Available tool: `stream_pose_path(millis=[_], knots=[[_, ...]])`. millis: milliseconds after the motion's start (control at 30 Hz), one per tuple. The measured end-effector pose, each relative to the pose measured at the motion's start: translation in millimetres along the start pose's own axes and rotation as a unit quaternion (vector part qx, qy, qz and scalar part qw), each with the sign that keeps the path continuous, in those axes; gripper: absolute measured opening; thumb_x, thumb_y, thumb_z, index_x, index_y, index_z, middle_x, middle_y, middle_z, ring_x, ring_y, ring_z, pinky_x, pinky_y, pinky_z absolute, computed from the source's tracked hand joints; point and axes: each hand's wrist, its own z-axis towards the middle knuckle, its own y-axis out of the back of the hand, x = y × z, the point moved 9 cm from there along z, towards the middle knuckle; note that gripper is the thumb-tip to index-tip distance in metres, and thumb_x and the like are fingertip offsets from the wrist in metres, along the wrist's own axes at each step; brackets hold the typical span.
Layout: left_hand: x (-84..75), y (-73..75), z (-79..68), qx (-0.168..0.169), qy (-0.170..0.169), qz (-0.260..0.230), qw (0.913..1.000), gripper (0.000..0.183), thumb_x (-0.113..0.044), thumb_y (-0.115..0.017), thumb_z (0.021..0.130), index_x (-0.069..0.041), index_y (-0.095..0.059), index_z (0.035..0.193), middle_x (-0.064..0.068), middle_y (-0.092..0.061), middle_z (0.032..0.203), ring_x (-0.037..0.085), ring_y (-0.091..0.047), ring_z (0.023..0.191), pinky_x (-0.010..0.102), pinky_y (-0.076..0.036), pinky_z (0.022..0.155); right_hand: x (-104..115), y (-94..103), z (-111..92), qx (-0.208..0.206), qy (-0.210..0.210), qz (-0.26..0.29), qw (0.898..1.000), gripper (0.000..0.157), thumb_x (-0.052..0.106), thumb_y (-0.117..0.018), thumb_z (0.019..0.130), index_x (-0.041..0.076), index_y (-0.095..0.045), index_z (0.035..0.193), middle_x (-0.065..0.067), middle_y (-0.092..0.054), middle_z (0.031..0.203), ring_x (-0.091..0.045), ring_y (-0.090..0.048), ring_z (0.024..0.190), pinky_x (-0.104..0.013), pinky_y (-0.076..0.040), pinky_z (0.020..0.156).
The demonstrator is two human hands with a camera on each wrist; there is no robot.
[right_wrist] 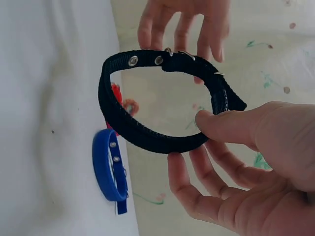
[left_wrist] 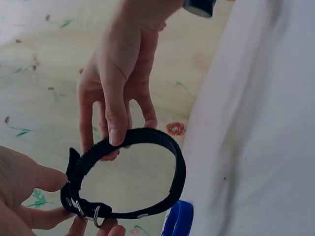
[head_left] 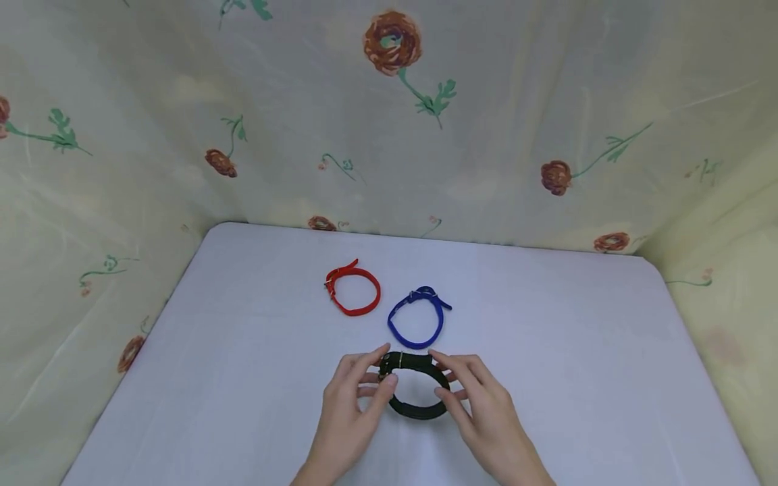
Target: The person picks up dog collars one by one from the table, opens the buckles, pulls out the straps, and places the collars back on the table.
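A black buckled collar (head_left: 419,412) is held up as a loop between both hands, above the table. My left hand (head_left: 349,401) pinches its buckle end, thumb on the near side and fingers behind. Metal rings and the buckle (left_wrist: 88,211) show beside those fingers in the left wrist view. On the other side, my right hand (head_left: 486,405) pinches the band between thumb and fingers; the right wrist view shows its thumb inside the loop (right_wrist: 170,142). Just beyond lies a blue collar (head_left: 416,344), buckled into a ring. Farther left is a red collar (head_left: 365,310), also a ring.
The white table (head_left: 577,351) has rounded far corners. A floral curtain (head_left: 486,135) hangs behind it and along both sides. The blue collar lies close to the far side of the black one.
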Motion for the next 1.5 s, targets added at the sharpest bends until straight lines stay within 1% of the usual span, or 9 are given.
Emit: stream_pose_path(millis=[100, 233, 433, 600, 800, 900, 1000, 1167, 1500], knots=[[-2.4, 6.5, -0.3, -0.021, -0.033, 0.017, 0.9991, 0.037, -0.04, -0.073, 0.104, -0.028, -0.071, 0.139, 0.001, -0.065, 0.12, 0.015, -0.073, 0.1, 0.02, -0.062, 0.087, 3.8, -3.4, -0.6, 0.005, 0.01, 0.013, 1.0, 0.064, -0.005, -0.084, 0.088, 0.019, -0.066, 0.145, 0.003, -0.069, 0.118, -0.012, -0.07, 0.1, -0.02, -0.063, 0.076], [-4.6, 12.5, 0.8, -0.032, -0.071, 0.038, 0.9963, 0.025, -0.035, -0.074, 0.103, -0.027, -0.077, 0.126, -0.003, -0.068, 0.112, 0.011, -0.075, 0.093, 0.022, -0.062, 0.082, 3.6, -7.3, -0.8, 0.026, -0.003, 0.017, 1.0, 0.062, -0.001, -0.083, 0.091, 0.021, -0.064, 0.146, 0.005, -0.07, 0.117, -0.009, -0.069, 0.099, -0.02, -0.062, 0.076], [-5.1, 12.8, 3.7, 0.0, -0.091, 0.067, 0.9936, 0.022, -0.041, -0.073, 0.103, -0.028, -0.076, 0.12, -0.006, -0.072, 0.112, 0.003, -0.071, 0.086, 0.023, -0.062, 0.083, 1.3, -13.1, -2.8, 0.049, -0.002, 0.003, 0.999, 0.06, 0.007, -0.082, 0.094, 0.023, -0.062, 0.148, 0.009, -0.07, 0.115, -0.005, -0.066, 0.099, -0.023, -0.06, 0.078], [-9.7, 8.2, 5.0, 0.025, -0.118, 0.089, 0.9887, 0.021, -0.043, -0.073, 0.101, -0.03, -0.076, 0.117, -0.012, -0.074, 0.111, 0.002, -0.069, 0.09, 0.03, -0.063, 0.085, 0.9, -18.9, -1.5, 0.066, -0.001, 0.025, 0.998, 0.056, 0.015, -0.079, 0.099, 0.024, -0.059, 0.15, 0.013, -0.071, 0.114, -0.001, -0.065, 0.099, -0.025, -0.06, 0.079], [-16.4, -0.5, 3.7, 0.05, -0.16, 0.086, 0.982, 0.022, -0.042, -0.07, 0.102, -0.026, -0.075, 0.117, -0.013, -0.076, 0.111, 0.007, -0.071, 0.1, 0.031, -0.064, 0.09, 5.2, -25.3, 1.5, 0.093, -0.006, 0.059, 0.994, 0.034, 0.027, -0.07, 0.106, 0.029, -0.064, 0.14, 0.015, -0.073, 0.123, 0.001, -0.068, 0.103, -0.027, -0.062, 0.087], [-19.0, -2.3, 2.6, 0.051, -0.176, 0.078, 0.9799, 0.021, -0.04, -0.071, 0.102, -0.024, -0.075, 0.116, -0.012, -0.077, 0.109, 0.005, -0.071, 0.097, 0.029, -0.064, 0.088, 6.6, -27.1, 2.5, 0.095, -0.014, 0.073, 0.993, 0.029, 0.028, -0.069, 0.107, 0.03, -0.065, 0.135, 0.015, -0.074, 0.124, 0.0, -0.071, 0.105, -0.027, -0.064, 0.088], [-21.3, -0.8, 1.2, 0.033, -0.19, 0.066, 0.979, 0.018, -0.035, -0.074, 0.101, -0.024, -0.076, 0.115, -0.011, -0.079, 0.107, 0.003, -0.071, 0.093, 0.028, -0.064, 0.084, 8.6, -24.8, 2.9, 0.073, -0.011, 0.083, 0.994, 0.029, 0.024, -0.073, 0.104, 0.025, -0.068, 0.133, 0.011, -0.078, 0.123, -0.004, -0.075, 0.106, -0.028, -0.065, 0.089], [-23.6, 2.8, 0.4, 0.008, -0.194, 0.035, 0.9803, 0.018, -0.03, -0.078, 0.098, -0.024, -0.077, 0.115, -0.01, -0.081, 0.107, 0.003, -0.074, 0.091, 0.025, -0.063, 0.081, 9.2, -22.8, 3.6, 0.044, -0.025, 0.123, 0.991, 0.03, 0.018, -0.075, 0.101, 0.022, -0.07, 0.13, 0.007, -0.08, 0.122, -0.005, -0.077, 0.104, -0.026, -0.065, 0.084], [-23.6, 5.3, 5.4, 0.008, -0.156, 0.016, 0.9877, 0.016, -0.036, -0.074, 0.101, -0.028, -0.075, 0.115, -0.012, -0.081, 0.106, 0.006, -0.076, 0.091, 0.025, -0.063, 0.078, 4.1, -22.9, 6.3, 0.033, -0.063, 0.152, 0.986, 0.021, 0.02, -0.074, 0.104, 0.026, -0.069, 0.124, 0.009, -0.079, 0.112, -0.001, -0.072, 0.092, -0.024, -0.062, 0.076]])
